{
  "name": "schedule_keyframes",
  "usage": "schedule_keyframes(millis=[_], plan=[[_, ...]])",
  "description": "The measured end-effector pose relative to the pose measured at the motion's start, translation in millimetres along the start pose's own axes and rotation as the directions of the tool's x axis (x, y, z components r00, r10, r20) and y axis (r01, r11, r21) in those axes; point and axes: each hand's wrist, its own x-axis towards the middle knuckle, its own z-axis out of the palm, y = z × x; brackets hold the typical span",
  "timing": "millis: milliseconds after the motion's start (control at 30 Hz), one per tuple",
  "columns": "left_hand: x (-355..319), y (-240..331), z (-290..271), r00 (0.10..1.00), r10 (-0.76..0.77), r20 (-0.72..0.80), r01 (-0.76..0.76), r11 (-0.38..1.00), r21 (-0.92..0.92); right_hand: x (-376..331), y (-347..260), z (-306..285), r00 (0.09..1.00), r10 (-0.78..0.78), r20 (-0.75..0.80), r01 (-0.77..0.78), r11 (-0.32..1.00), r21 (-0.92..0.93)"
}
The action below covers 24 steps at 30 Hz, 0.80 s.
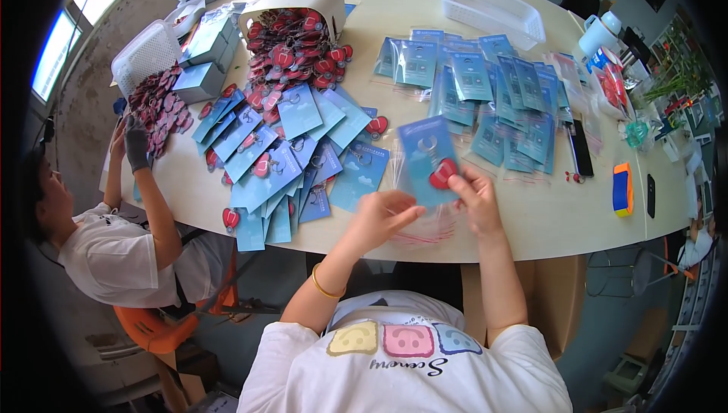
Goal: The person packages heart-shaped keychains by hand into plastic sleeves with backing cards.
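Note:
My right hand (479, 199) grips a blue card (422, 147) by its lower right side, thumb over a red heart-shaped keychain (442, 173) on the card's front. The keychain's metal ring lies against the upper part of the card. Left of the card's lower edge is my left hand (381, 219), fingers stretched out and apart, with nothing seen in it. Under both hands lies a stack of clear plastic bags (425, 231) with reddish edges. To the left, many blue cards with red keychains spread in an overlapping pile (265, 174).
A tipped cream bin (334, 5) spills red keychains (288, 49). Bagged cards (523, 102) lie right of centre, before a white plastic basket (485, 7). A phone (581, 151) and an orange-blue object (622, 189) lie further right. A co-worker (114, 246) sits at left by more keychains.

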Motion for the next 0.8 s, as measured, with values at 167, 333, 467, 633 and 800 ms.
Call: schedule_keyframes(millis=[167, 333, 467, 633, 800], plan=[[-3.6, -19.4, -23.6, 0.877, 0.308, -0.369, 0.049, 0.706, 0.706, 61.7, -43.4, -76.8, 0.581, -0.783, -0.221, 0.203, 0.403, -0.893], [-4.5, -31.3, -14.7, 0.911, 0.305, -0.278, 0.062, 0.565, 0.823, 106.4, -68.6, -95.7, 0.460, -0.884, -0.079, -0.140, 0.016, -0.990], [-3.3, -22.2, -14.5, 0.927, 0.231, -0.296, 0.103, 0.603, 0.791, 102.5, -35.1, -2.8, 0.820, -0.555, 0.141, 0.340, 0.273, -0.900], [-4.2, -30.0, -3.7, 0.909, 0.312, -0.277, 0.057, 0.566, 0.822, 97.1, 12.4, 75.4, 0.879, -0.181, 0.441, 0.459, 0.077, -0.885], [-6.3, -39.1, 2.5, 0.902, 0.327, -0.282, 0.062, 0.548, 0.834, 109.9, 8.8, 95.7, 0.936, 0.030, 0.352, 0.353, -0.037, -0.935]])
